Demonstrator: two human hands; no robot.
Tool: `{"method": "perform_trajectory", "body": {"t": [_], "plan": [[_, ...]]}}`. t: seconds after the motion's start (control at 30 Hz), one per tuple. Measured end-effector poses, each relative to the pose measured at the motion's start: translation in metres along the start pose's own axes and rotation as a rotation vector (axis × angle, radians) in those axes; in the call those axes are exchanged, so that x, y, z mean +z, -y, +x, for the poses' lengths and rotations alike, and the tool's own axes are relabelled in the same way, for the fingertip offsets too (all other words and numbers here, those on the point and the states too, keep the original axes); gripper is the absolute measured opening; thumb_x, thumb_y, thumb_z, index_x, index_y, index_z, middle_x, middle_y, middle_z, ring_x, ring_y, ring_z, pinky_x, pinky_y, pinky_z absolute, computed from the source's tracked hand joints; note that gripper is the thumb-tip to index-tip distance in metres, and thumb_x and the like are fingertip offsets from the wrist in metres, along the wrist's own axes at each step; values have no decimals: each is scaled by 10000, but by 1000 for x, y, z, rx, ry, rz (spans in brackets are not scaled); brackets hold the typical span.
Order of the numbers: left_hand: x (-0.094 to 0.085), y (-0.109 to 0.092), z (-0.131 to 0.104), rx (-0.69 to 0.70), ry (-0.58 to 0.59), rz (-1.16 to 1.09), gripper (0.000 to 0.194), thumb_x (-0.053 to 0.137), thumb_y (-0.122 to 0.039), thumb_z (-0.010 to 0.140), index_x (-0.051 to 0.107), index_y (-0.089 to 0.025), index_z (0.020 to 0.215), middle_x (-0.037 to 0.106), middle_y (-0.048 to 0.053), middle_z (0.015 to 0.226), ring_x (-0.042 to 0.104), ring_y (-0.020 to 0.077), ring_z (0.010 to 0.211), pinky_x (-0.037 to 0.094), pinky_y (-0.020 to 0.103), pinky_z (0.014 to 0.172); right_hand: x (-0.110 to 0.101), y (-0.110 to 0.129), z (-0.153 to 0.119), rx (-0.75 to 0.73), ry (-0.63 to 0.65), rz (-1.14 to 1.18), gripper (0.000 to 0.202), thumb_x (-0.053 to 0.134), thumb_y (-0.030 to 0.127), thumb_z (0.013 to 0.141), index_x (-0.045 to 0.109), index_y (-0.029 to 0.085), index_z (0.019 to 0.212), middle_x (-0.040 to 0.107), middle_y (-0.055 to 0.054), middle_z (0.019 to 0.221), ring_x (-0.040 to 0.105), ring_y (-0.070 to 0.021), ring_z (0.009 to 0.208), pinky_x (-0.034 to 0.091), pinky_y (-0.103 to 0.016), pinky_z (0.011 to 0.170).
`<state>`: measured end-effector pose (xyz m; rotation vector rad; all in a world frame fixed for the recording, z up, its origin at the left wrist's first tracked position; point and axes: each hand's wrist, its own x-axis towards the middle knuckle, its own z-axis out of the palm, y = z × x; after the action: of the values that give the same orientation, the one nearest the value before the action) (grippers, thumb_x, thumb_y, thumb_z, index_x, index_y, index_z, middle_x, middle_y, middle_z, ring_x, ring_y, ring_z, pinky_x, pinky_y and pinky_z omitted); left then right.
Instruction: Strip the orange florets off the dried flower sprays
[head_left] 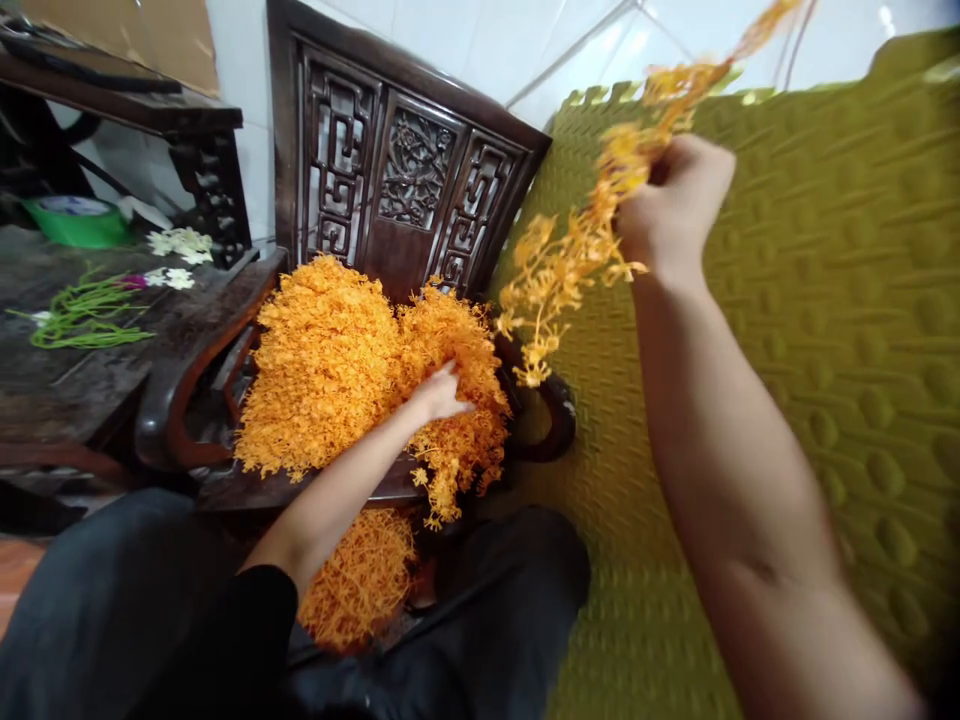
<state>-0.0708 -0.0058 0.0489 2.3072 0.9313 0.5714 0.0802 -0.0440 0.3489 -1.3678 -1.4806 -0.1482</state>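
Raised at the upper right, my right hand (675,205) is closed in a fist around a bunch of stringy orange artificial-looking flowers (566,270). Part of the bunch hangs down to the left, and part sticks up past the fist, blurred. My left hand (439,393) rests on the smaller orange flower pile (465,450), its visible fingers spread; some fingertips are lost among the flowers. Beside it on the left sits a larger, denser orange flower pile (322,360). Both piles lie on a dark carved wooden chair (405,230).
Below the seat, between my legs, is a heap of orange strands (360,580). A green foam mat (825,300) stretches along the right. On the dark table (45,390) at left lie a green tape roll (79,220), green stems (90,315) and white flowers (180,245).
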Motion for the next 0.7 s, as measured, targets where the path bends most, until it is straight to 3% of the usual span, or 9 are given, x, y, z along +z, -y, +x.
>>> {"method": "perform_trajectory", "body": {"t": [0.07, 0.1, 0.17, 0.23, 0.3, 0.37, 0.47, 0.6, 0.7], "plan": [[-37, 8, -13, -30, -54, -59, 584, 646, -471, 865, 672, -112, 1325, 596, 144, 1439, 634, 211, 1277, 510, 328, 1140, 14, 5, -25, 143, -100, 86, 274, 687, 290, 937, 529, 180, 742, 545, 23, 639, 535, -83, 548, 504, -312, 606], [-57, 12, -22, -67, -103, -79, 524, 539, -457, 931, 686, -105, 1290, 673, 145, 1313, 689, 187, 1150, 553, 326, 1049, 22, 5, -39, 197, -70, 155, 290, 696, 298, 930, 531, 167, 731, 534, 38, 605, 539, -77, 496, 488, -301, 573], [-95, 18, -45, -108, -345, -288, 462, 426, -412, 977, 716, -102, 1159, 737, 113, 1113, 727, 123, 929, 576, 240, 849, 36, 5, -70, 254, 101, 291, 300, 696, 290, 936, 530, 152, 728, 517, 52, 564, 552, -75, 453, 450, -270, 532], [-128, 15, -73, -95, -597, -509, 413, 520, -440, 934, 715, -104, 1074, 739, 89, 1047, 715, 89, 805, 516, 165, 660, 49, 6, -102, 273, 241, 351, 317, 715, 298, 933, 545, 142, 715, 504, 51, 524, 513, -66, 409, 400, -241, 482], [-148, 6, -102, -73, -579, -602, 447, 547, -490, 923, 717, -109, 1084, 737, 92, 1075, 707, 77, 807, 507, 155, 634, 62, 10, -135, 245, 367, 362, 349, 748, 391, 910, 592, 147, 715, 535, 29, 510, 478, -78, 394, 366, -243, 436], [-154, -6, -127, -47, -411, -612, 499, 573, -554, 908, 738, -116, 1082, 738, 97, 1084, 704, 82, 895, 545, 168, 726, 76, 18, -168, 232, 501, 341, 384, 748, 474, 899, 631, 154, 720, 589, -1, 533, 511, -98, 429, 377, -250, 449], [-140, -15, -151, -13, -265, -622, 521, 668, -558, 856, 734, -146, 1168, 728, 90, 1160, 684, 74, 1016, 550, 177, 878, 95, 34, -212, 226, 654, 281, 417, 730, 508, 903, 640, 155, 701, 622, -13, 546, 523, -108, 459, 391, -255, 481], [-113, -3, -164, -65, -472, -741, 428, 716, -525, 827, 733, -99, 864, 713, 58, 873, 594, 29, 755, 487, 154, 703, 109, 47, -248, 21, 650, 141, 380, 732, 462, 909, 635, 155, 707, 645, -19, 644, 573, -121, 559, 444, -266, 544], [-102, 7, -169, -104, -491, -849, 431, 735, -516, 811, 705, -88, 775, 676, 40, 776, 533, 9, 672, 457, 146, 641, 113, 46, -258, -21, 464, 160, 377, 840, 394, 815, 659, 164, 1052, 701, -48, 976, 668, -145, 750, 524, -262, 612]]}}
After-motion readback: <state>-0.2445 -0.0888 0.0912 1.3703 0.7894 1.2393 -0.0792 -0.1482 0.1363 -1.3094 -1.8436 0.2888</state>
